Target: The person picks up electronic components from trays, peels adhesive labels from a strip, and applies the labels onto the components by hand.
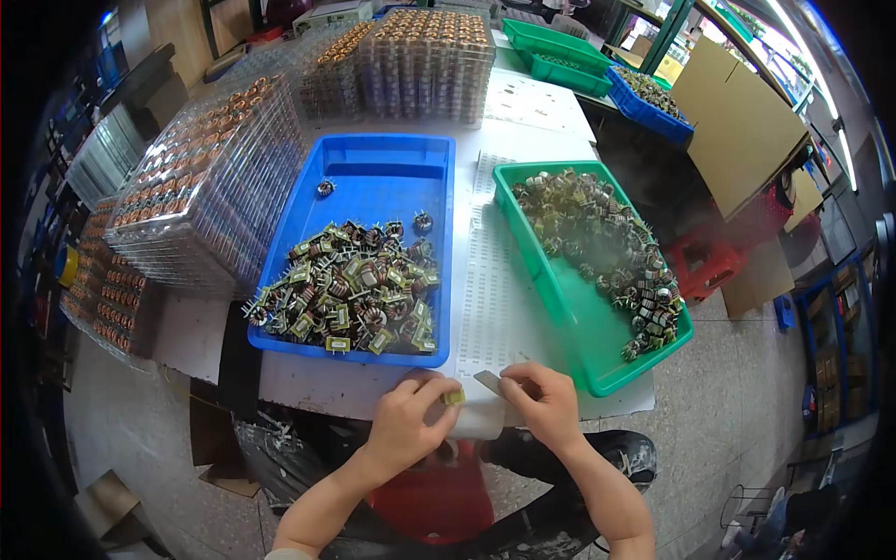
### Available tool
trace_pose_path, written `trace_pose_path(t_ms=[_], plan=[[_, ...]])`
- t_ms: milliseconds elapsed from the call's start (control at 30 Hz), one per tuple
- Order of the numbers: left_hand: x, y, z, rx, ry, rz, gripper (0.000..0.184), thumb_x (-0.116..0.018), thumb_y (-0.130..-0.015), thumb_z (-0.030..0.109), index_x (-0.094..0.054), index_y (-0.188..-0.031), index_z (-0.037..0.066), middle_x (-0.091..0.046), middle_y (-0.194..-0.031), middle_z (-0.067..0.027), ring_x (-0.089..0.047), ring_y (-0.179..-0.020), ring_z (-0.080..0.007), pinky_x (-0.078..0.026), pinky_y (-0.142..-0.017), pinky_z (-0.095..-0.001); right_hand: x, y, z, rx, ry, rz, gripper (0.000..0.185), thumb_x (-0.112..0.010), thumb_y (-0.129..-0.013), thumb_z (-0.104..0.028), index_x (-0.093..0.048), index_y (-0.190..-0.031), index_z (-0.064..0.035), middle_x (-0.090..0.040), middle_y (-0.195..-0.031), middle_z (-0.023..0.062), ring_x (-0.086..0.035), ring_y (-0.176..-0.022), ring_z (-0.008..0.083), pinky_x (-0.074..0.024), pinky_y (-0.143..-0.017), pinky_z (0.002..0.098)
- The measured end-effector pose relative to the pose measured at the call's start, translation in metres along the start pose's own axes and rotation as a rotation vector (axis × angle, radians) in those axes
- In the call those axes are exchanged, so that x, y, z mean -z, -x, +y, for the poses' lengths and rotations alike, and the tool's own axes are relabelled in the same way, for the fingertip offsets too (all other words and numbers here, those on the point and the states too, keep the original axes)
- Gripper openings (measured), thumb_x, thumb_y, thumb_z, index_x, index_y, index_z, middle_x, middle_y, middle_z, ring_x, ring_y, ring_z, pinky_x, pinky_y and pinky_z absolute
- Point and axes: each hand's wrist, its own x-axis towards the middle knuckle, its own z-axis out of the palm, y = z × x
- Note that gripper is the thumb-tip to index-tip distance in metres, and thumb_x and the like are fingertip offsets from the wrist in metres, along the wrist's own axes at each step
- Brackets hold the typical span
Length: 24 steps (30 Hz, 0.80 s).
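My left hand (407,420) is closed on a small wire-wound coil with a yellow-green base (454,397), just past the table's front edge. In my right hand (546,401), thumb and fingers pinch a flat grey blade (488,381) that points towards the coil. A long sheet of small printed labels (483,299) runs between the trays, its near end beneath the blade. Left of it, a blue tray (450,233) holds a heap of similar coils (359,289). On the right, a green tray (551,308) carries more coils (597,224) along its far and right sides.
Clear plastic packs of copper-coloured rings (205,187) are stacked at the left, with another stack (425,70) at the back. Green trays (560,56) and a blue tray of coils (649,98) stand far right. A red stool (705,261) is on the floor beside the table.
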Motion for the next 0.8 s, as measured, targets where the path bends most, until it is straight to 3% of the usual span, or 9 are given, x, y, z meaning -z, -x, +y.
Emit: trace_pose_path(t_ms=[33,133,233,800], plan=[[-0.0004,-0.0005,-0.0006,0.007,0.018,0.02,0.024,-0.077,-0.082,0.011,-0.071,-0.105,0.007,-0.07,-0.097,-0.0106,-0.069,-0.08,-0.0236,-0.057,-0.073,-0.0358,0.0001,0.0013,0.0003,-0.004,-0.017,-0.009,0.016,-0.074,-0.088,-0.014,-0.075,-0.099,-0.0035,-0.074,-0.087,0.0117,-0.071,-0.074,0.0208,-0.053,-0.069,0.0316],[0.0047,-0.0022,0.0058,0.095,0.005,-0.001,0.025,-0.077,-0.082,0.012,-0.071,-0.106,0.008,-0.071,-0.087,-0.0102,-0.069,-0.078,-0.0231,-0.056,-0.072,-0.0352,0.0002,0.0037,-0.0021,0.117,-0.012,-0.028,0.012,-0.074,-0.089,-0.01,-0.073,-0.097,-0.0014,-0.069,-0.075,0.0017,-0.059,-0.062,0.0042,-0.0451,-0.057,0.0217],[0.0044,-0.0029,0.0051,0.081,0.025,0.015,0.026,-0.076,-0.085,0.013,-0.07,-0.11,0.008,-0.071,-0.088,-0.0142,-0.071,-0.078,-0.029,-0.057,-0.07,-0.0382,-0.003,0.0063,0.0002,0.158,-0.014,-0.042,0.011,-0.074,-0.089,-0.01,-0.073,-0.096,-0.0019,-0.068,-0.074,0.0023,-0.059,-0.06,0.005,-0.0441,-0.055,0.0222],[0.005,-0.0029,0.0034,0.066,0.058,0.024,0.021,-0.077,-0.084,0.011,-0.069,-0.103,0.007,-0.071,-0.083,-0.0119,-0.071,-0.076,-0.0263,-0.056,-0.069,-0.0363,-0.0055,0.0049,-0.0056,0.177,0.059,-0.022,0.008,-0.075,-0.087,-0.009,-0.073,-0.093,-0.0031,-0.067,-0.072,0.0047,-0.058,-0.057,0.0079,-0.0434,-0.053,0.0244]])
